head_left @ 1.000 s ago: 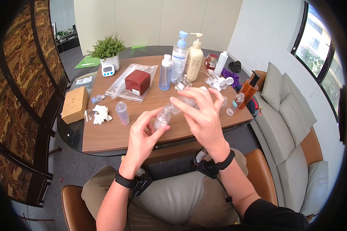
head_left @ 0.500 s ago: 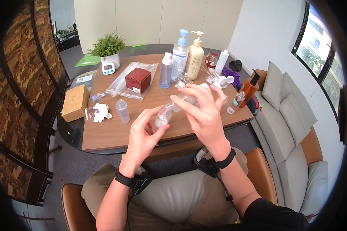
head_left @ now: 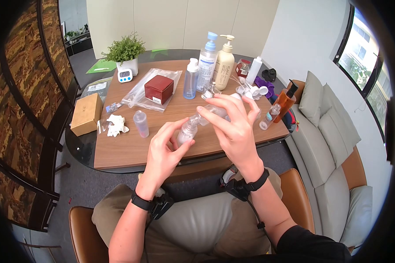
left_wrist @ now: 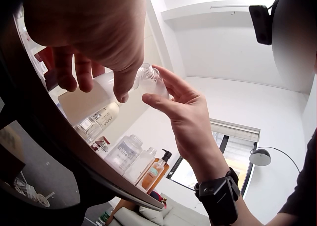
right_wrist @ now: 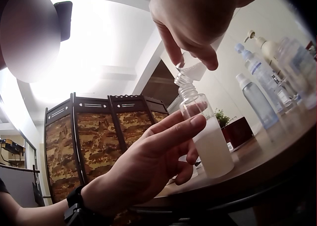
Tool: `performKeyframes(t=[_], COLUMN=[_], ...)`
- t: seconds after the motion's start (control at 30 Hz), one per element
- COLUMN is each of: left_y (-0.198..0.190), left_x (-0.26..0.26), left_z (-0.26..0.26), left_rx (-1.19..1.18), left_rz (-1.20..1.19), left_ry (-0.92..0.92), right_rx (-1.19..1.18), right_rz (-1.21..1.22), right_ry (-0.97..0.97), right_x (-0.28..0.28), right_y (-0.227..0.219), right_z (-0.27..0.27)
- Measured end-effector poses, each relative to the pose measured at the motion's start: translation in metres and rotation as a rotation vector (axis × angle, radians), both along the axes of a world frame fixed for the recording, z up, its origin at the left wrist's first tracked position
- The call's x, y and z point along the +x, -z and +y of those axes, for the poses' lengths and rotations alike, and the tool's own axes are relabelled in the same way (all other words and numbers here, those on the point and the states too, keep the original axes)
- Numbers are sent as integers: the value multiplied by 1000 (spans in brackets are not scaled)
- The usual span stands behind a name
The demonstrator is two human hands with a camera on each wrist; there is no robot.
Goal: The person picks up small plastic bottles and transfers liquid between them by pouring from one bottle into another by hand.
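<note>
My left hand (head_left: 162, 147) grips a clear bottle (right_wrist: 214, 154) with cloudy whitish liquid in it, thumb on one side and fingers on the other. The bottle leans a little, its threaded neck uncapped. In my right hand (head_left: 237, 136), a second clear bottle (left_wrist: 157, 85) is held between thumb and fingers, tipped over so its mouth meets the mouth of the first. The right hand's fingers partly cover this tipped bottle in the head view. Close to the left hand on the table stands a frosted, capless bottle (head_left: 141, 124).
Behind the hands stand a blue bottle (head_left: 191, 79), a tall clear pump bottle (head_left: 206, 65) and a cream pump bottle (head_left: 224, 68). A dark red box (head_left: 159, 89) lies on a plastic bag (head_left: 134, 94). At the right are an amber pump bottle (head_left: 286, 103) and a small clear bottle (head_left: 270, 116).
The head view has shifted slightly. Both hands keep their holds, mouth to mouth, and the bottles sit slightly higher and farther right in the head view.
</note>
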State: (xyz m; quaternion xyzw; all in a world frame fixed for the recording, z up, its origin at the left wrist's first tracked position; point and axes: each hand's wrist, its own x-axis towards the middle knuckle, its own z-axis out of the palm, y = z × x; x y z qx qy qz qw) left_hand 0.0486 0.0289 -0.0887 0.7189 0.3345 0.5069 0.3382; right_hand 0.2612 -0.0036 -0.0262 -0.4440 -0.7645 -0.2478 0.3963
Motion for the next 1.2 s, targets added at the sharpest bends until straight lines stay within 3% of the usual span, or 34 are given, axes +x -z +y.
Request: performKeyframes(t=[1.2], left_y=[0], left_x=[-1], left_z=[-1], left_rx=[28], left_rz=[34], left_ry=[-28], right_rx=[18], right_rz=[-27], right_ry=[12], right_x=[0], right_y=[-2], right_z=[-1])
